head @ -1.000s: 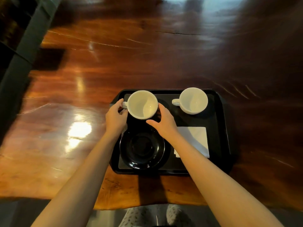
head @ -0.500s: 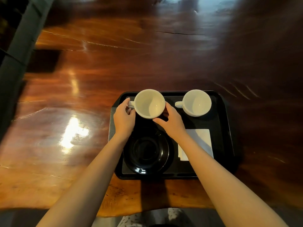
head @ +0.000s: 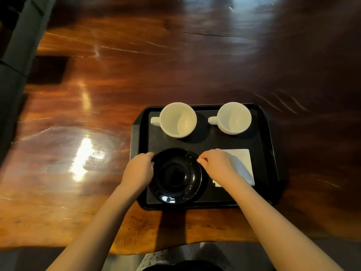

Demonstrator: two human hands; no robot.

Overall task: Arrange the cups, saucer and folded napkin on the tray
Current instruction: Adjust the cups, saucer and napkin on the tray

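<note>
We had let go of the left cup (head: 178,119), now behind the saucer (head: 175,176) on the tray (head: 261,153), and our left hand (head: 139,170) and right hand (head: 216,163) curled loosely at the saucer's rim, grip unclear, suggesting it came next.

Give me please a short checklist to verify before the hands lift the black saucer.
1. Left hand at the black saucer left rim: ok, the fingers meet the edge.
2. Right hand at the right rim: ok, but a firm grip cannot be told.
3. Saucer empty: ok, nothing lies in it.
4. Left cup and right cup standing apart from the saucer: ok.
5. Folded napkin free: not ok, the right wrist covers its near corner.
6. Tray fully on the wooden table: ok.
</note>
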